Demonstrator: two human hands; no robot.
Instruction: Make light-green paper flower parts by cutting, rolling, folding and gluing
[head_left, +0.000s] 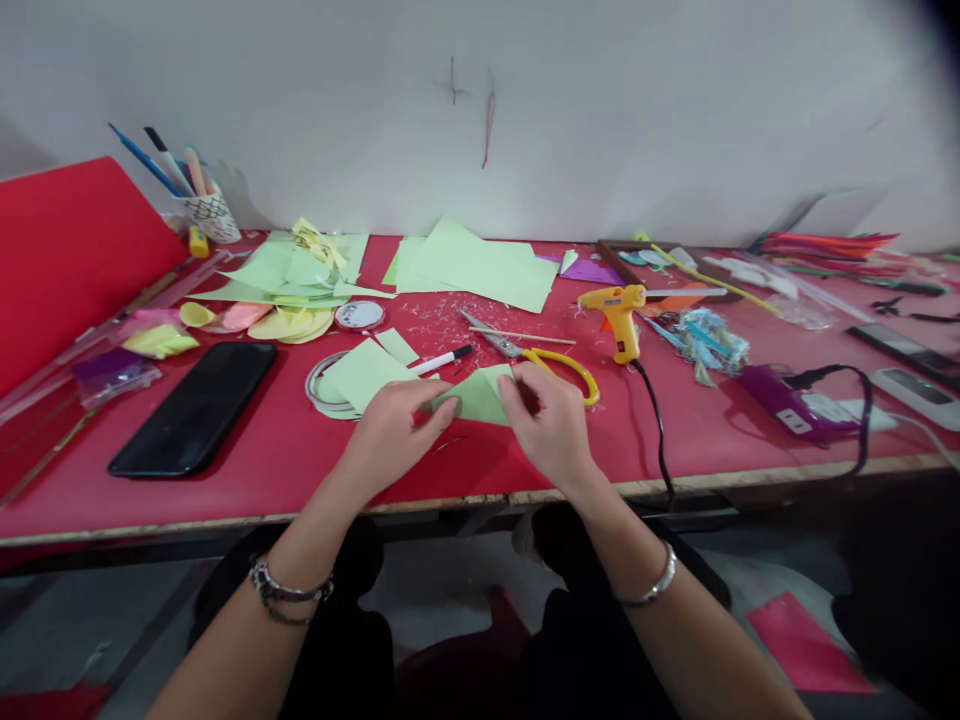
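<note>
A small piece of light green paper (480, 397) is held between my two hands near the table's front edge. My left hand (401, 430) pinches its left end between thumb and fingers. At the right end, my right hand (547, 420) grips the paper with thumb and fingertips. Just behind the hands lie scissors with yellow handles (559, 362), partly behind my right hand, and a white marker with a black cap (442, 360). More green paper pieces (364, 372) rest on a ring-shaped roll (315, 385) beside my left hand.
A black phone (196, 408) lies at the left. Larger green sheets (472, 262) are by the wall. To the right stand a yellow glue gun (619, 318) with its cord over the table edge (667, 488), and a purple power strip (799, 405). A pen cup (214, 215) stands back left.
</note>
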